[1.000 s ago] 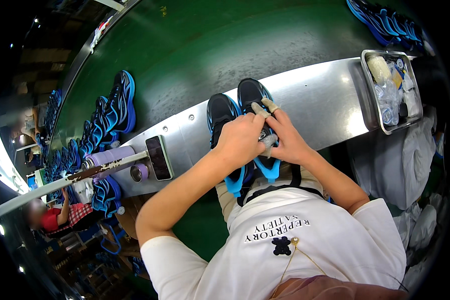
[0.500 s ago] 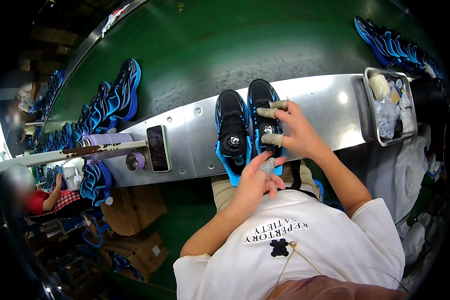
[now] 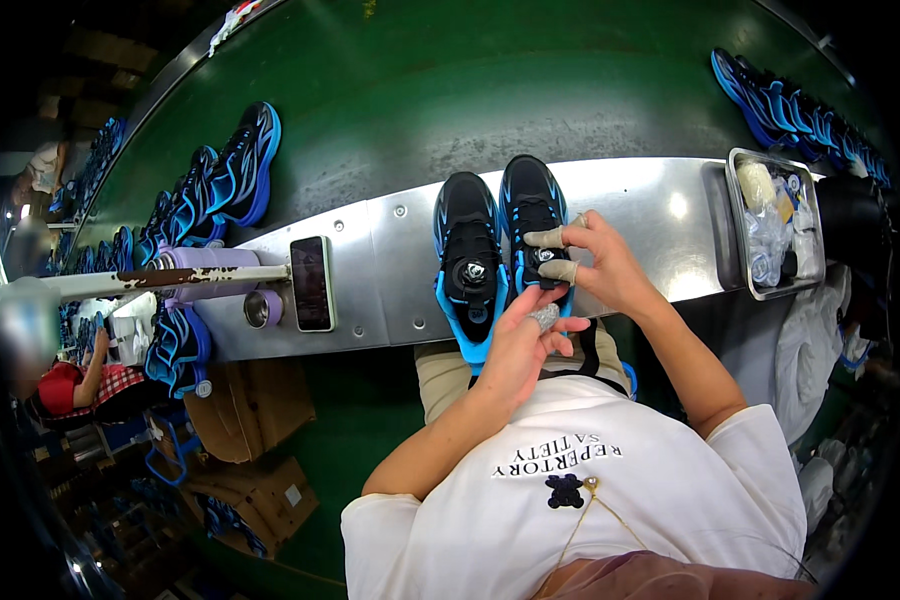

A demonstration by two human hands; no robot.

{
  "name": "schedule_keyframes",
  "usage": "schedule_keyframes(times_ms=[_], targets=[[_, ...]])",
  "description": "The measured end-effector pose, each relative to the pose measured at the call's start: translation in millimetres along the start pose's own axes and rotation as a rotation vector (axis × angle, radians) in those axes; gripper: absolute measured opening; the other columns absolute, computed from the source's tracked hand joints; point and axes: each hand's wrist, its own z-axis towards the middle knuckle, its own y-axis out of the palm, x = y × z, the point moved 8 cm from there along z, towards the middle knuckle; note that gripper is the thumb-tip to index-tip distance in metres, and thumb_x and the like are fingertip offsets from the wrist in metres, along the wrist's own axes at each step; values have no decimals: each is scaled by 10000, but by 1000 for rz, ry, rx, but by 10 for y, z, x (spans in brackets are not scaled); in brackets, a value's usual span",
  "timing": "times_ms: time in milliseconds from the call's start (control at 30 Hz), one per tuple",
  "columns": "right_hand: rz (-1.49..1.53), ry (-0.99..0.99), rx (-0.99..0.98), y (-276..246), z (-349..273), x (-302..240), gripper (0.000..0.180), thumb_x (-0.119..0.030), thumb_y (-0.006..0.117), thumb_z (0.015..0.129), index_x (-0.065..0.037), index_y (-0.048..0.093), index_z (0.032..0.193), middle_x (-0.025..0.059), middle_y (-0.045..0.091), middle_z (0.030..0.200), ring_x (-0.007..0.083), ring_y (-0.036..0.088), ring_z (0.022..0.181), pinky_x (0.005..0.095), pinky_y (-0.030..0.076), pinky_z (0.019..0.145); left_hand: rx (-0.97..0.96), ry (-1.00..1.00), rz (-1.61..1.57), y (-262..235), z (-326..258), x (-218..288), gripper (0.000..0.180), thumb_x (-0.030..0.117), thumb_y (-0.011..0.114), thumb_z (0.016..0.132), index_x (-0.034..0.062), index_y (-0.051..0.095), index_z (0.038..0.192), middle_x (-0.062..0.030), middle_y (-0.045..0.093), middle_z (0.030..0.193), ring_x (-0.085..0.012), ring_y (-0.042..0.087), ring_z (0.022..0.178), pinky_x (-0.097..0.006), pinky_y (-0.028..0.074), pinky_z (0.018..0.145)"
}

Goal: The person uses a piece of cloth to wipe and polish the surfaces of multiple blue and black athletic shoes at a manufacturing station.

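Two black-and-blue shoes stand side by side, toes away from me, on a metal shelf. The left shoe has a round dial on its tongue. My right hand, with taped fingertips, grips the right shoe at its tongue. Just below the shoes' heels, my left hand pinches a small silvery round piece and does not touch either shoe.
On the shelf lie a dark phone, a purple cylinder and a small roll. A metal tray of plastic bags sits at the right. More blue shoes ride the green belt. Cardboard boxes stand below, and another person works at the left.
My left hand has come off the right shoe and drawn back toward my body with the small silvery piece in it. My right hand stays on the right shoe.
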Motion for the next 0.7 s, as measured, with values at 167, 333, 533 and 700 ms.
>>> schedule_keyframes(times_ms=[167,333,533,700], targets=[[-90,15,-107,7,88,-14,448,-198,759,755,-144,684,1193,86,553,1010,221,525,990,321,428,899,-127,-140,523,252,-230,391,288,82,503,959,-5,563,1227,-112,627,1112,-199,665,862,-265,519,564],[-17,-237,41,-121,287,-348,444,-165,720,803,-73,639,1229,132,543,1209,276,492,1191,364,372,1035,281,887,1590,80,-307,1334,283,42,672,784,32,648,1065,-147,590,990,-309,592,903,-377,485,749],[-134,-276,-14,242,759,-358,388,-199,708,826,-117,653,1201,180,522,1229,348,480,1181,415,406,1002,-63,650,1355,-285,-35,1227,294,1,657,743,80,668,1026,-75,517,902,-223,534,769,-293,442,681],[-337,-332,-128,609,1110,-240,444,-264,667,859,-153,596,1284,215,477,1319,408,441,1223,452,362,1047,-176,880,1550,-120,-35,1269,323,61,695,748,81,644,1066,-93,536,928,-288,531,907,-365,452,787]])
